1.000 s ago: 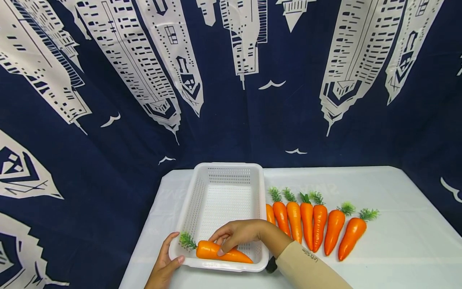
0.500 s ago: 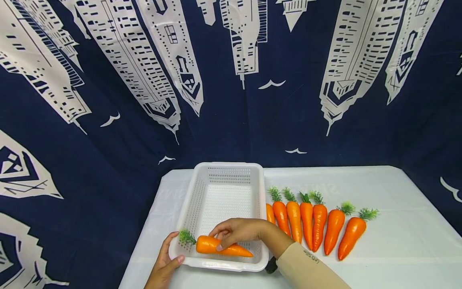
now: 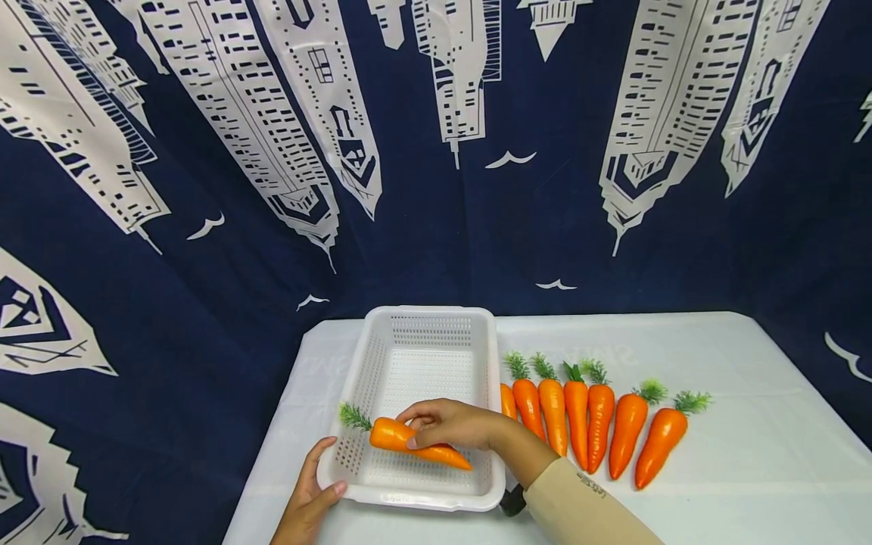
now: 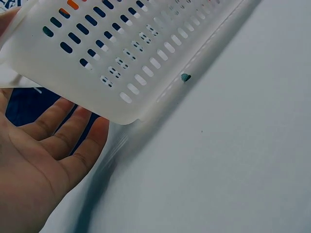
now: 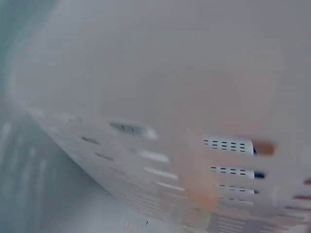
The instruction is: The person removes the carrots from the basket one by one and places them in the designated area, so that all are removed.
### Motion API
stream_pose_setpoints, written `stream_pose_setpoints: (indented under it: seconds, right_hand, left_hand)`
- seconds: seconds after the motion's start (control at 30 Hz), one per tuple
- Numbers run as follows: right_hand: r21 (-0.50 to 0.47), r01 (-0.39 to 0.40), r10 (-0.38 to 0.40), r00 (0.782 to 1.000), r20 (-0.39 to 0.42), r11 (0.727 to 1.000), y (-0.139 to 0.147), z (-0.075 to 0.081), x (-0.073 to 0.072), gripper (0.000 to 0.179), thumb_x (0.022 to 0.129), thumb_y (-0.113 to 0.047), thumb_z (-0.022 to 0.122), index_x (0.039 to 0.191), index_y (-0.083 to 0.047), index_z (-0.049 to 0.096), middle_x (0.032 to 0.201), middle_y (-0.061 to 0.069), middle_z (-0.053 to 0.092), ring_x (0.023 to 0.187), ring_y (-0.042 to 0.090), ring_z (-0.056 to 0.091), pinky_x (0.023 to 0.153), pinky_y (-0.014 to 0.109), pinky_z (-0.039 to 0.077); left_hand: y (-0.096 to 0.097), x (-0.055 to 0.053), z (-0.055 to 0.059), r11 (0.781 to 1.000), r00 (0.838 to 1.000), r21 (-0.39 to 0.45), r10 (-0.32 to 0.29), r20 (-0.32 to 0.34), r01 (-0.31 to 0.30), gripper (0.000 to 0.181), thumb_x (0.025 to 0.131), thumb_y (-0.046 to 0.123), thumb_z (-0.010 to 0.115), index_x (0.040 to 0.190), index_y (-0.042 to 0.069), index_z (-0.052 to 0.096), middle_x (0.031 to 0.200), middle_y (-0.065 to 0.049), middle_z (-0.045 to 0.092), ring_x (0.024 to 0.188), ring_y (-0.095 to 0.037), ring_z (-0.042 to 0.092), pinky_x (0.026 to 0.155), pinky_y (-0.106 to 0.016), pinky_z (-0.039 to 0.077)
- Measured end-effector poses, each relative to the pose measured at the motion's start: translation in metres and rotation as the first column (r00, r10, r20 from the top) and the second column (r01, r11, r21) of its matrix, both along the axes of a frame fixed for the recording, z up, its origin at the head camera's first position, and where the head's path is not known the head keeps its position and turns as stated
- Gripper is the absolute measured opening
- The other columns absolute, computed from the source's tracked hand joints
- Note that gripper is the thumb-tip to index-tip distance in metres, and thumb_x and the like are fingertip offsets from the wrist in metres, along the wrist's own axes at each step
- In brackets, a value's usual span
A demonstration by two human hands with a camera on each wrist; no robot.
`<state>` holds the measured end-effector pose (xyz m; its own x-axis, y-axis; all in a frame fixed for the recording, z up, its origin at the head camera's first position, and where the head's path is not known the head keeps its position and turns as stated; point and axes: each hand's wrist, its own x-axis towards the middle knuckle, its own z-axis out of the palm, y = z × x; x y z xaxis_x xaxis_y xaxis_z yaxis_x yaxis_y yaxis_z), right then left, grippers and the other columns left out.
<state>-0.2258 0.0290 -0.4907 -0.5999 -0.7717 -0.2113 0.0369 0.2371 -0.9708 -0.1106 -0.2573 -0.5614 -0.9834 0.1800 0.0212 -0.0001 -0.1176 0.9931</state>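
Note:
An orange carrot (image 3: 388,435) with a green leafy top is pinched between the thumb and fingers of my right hand (image 3: 455,425). It slants over the near part of a white perforated basket (image 3: 409,498), leaves to the left and tip to the right. At the basket's near left corner, my left hand (image 3: 312,496) grips the rim, thumb and index finger on it. The left wrist view shows the other fingers of that hand (image 4: 34,160) loosely bent below the rim. A blurred basket wall (image 5: 146,73) fills the right wrist view, which hides the right hand.
Several more carrots (image 3: 630,428) lie in a row on the white table (image 3: 756,424), right of the basket. A small black object (image 3: 512,501) sits beside the basket's near right corner. Behind the table hangs a dark blue cloth (image 3: 531,227) with white building prints.
My right hand has moved the carrot up and away from the basket's near wall, toward its middle, with the carrot tilting more. The left hand stays on the rim.

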Motion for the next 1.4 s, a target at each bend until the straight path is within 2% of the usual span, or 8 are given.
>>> stream_pose_setpoints:
  seconds: [0.27,0.37,0.5,0.73,1.17,1.27,1.4]
  right_hand:
    - [-0.038,0.098,-0.098,0.995,-0.010,0.994,0.001,0.002,0.001,0.041,0.090,-0.025,0.072,0.130,-0.016,0.064,0.110,0.005,0.064,0.094,0.013,0.060,0.084,0.025,0.050]
    - [-0.071,0.164,-0.167,0.985,-0.036,0.984,0.001,0.002,0.001,0.042,0.091,-0.027,0.072,0.131,-0.017,0.064,0.114,0.007,0.065,0.095,0.014,0.062,0.084,0.026,0.052]
    - [-0.136,0.269,-0.279,0.958,-0.064,0.953,0.002,0.002,-0.001,0.043,0.093,-0.027,0.072,0.134,-0.016,0.062,0.117,0.009,0.066,0.095,0.015,0.065,0.083,0.027,0.054]
    - [-0.236,0.400,-0.421,0.906,-0.042,0.885,0.006,0.003,-0.002,0.047,0.095,-0.020,0.069,0.139,-0.010,0.057,0.123,0.014,0.063,0.096,0.014,0.063,0.082,0.025,0.054]
    - [-0.184,0.509,-0.522,0.853,-0.024,0.841,0.026,0.014,0.019,0.050,0.093,-0.028,0.073,0.138,-0.014,0.059,0.126,0.012,0.063,0.105,0.015,0.064,0.088,0.025,0.054]
    - [-0.199,0.510,-0.525,0.851,-0.027,0.837,0.030,0.017,0.025,0.051,0.093,-0.027,0.073,0.139,-0.012,0.057,0.126,0.014,0.062,0.106,0.016,0.063,0.088,0.025,0.054]
    - [-0.211,0.511,-0.528,0.849,-0.029,0.833,0.035,0.018,0.030,0.051,0.094,-0.025,0.071,0.141,-0.011,0.055,0.127,0.015,0.061,0.106,0.017,0.063,0.088,0.024,0.054]
  left_hand:
    - [0.000,0.000,-0.001,1.000,1.000,0.000,0.003,0.000,-0.003,0.067,0.097,-0.003,0.051,0.154,0.009,0.017,0.150,-0.006,0.021,0.126,0.001,0.045,0.102,-0.014,0.041]
    - [0.001,0.001,-0.001,1.000,1.000,-0.001,0.003,-0.008,-0.003,0.067,0.097,-0.003,0.050,0.154,0.008,0.016,0.151,-0.006,0.023,0.127,0.001,0.044,0.102,-0.014,0.040]
    - [0.000,0.001,0.000,1.000,1.000,0.002,0.000,-0.024,0.000,0.068,0.097,-0.004,0.050,0.155,0.006,0.015,0.150,-0.005,0.026,0.128,0.000,0.044,0.102,-0.014,0.040]
    - [0.000,0.000,-0.001,1.000,1.000,-0.001,-0.005,-0.030,0.005,0.068,0.097,-0.004,0.050,0.155,0.006,0.015,0.149,-0.003,0.027,0.128,0.000,0.044,0.102,-0.013,0.039]
    - [0.001,0.000,0.001,1.000,0.999,-0.003,0.006,-0.031,-0.006,0.069,0.098,-0.003,0.051,0.156,0.008,0.016,0.147,-0.002,0.028,0.126,0.000,0.045,0.101,-0.013,0.040]
    - [0.001,0.001,0.001,1.000,1.000,-0.001,0.002,-0.029,-0.002,0.069,0.098,-0.003,0.051,0.156,0.008,0.015,0.147,-0.003,0.027,0.125,-0.001,0.045,0.101,-0.014,0.040]
    - [0.002,0.001,0.002,1.000,1.000,-0.002,0.002,-0.015,-0.002,0.070,0.098,-0.003,0.051,0.156,0.009,0.015,0.149,-0.009,0.017,0.124,0.000,0.044,0.100,-0.015,0.041]
